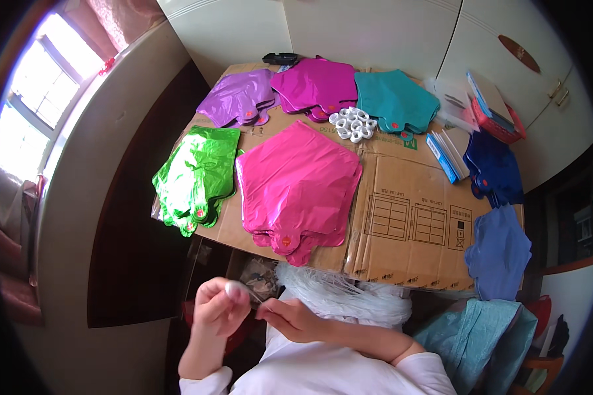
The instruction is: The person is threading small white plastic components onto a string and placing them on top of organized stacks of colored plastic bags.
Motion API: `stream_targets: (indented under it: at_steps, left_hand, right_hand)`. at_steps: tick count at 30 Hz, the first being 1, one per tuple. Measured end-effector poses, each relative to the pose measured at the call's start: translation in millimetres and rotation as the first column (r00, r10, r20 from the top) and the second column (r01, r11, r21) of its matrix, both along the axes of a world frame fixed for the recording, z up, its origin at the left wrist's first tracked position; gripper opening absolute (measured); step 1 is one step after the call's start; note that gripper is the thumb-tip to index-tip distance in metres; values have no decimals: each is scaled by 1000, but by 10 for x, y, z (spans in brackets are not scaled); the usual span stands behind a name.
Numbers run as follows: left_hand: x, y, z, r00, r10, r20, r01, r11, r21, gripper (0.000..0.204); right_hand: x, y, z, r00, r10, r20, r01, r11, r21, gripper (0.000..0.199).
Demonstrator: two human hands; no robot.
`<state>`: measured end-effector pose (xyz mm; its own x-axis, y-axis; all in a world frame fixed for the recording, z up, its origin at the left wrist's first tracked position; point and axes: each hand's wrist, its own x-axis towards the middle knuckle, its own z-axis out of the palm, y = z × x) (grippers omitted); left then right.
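In front of my chest, below the table's near edge, both hands are raised. My left hand [221, 308] is closed with a small white bundle [237, 289] at its thumb and fingertips; it looks like coiled ribbon. My right hand [296, 321] is pinched, and a thin pale ribbon [257, 298] seems to run between the two hands. A large hank of white ribbon strands [349, 296] lies across my lap. Several small white rolled rings [354, 125] are heaped on the cardboard. Nearest my hands on the table is a stack of pink foil sheets [300, 191].
Cardboard [408, 197] covers the table. Around it lie green [201, 168], purple [237, 95], magenta [316, 85], teal [396, 100] and blue [497, 168] foil stacks. A blue box of cards [447, 158] and a red basket [507, 128] stand at right. Teal cloth [471, 339] hangs beside me.
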<state>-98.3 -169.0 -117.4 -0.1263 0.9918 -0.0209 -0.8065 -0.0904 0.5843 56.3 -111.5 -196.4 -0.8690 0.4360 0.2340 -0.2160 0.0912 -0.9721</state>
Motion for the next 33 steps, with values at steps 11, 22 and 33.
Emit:
stream_targets:
  at_steps: [11, 22, 33]
  left_hand:
    - [350, 122, -377, 744, -163, -648, 355, 918, 177, 9]
    - [715, 66, -625, 947, -141, -290, 142, 990, -21, 12]
    - [646, 244, -611, 311, -86, -947, 328, 944, 21, 13]
  right_hand:
    - [867, -34, -135, 894, -431, 121, 391, 884, 256, 4]
    - [936, 133, -208, 856, -473, 210, 410, 867, 283, 6]
    - [952, 106, 116, 907, -420, 32, 380, 848, 370, 8]
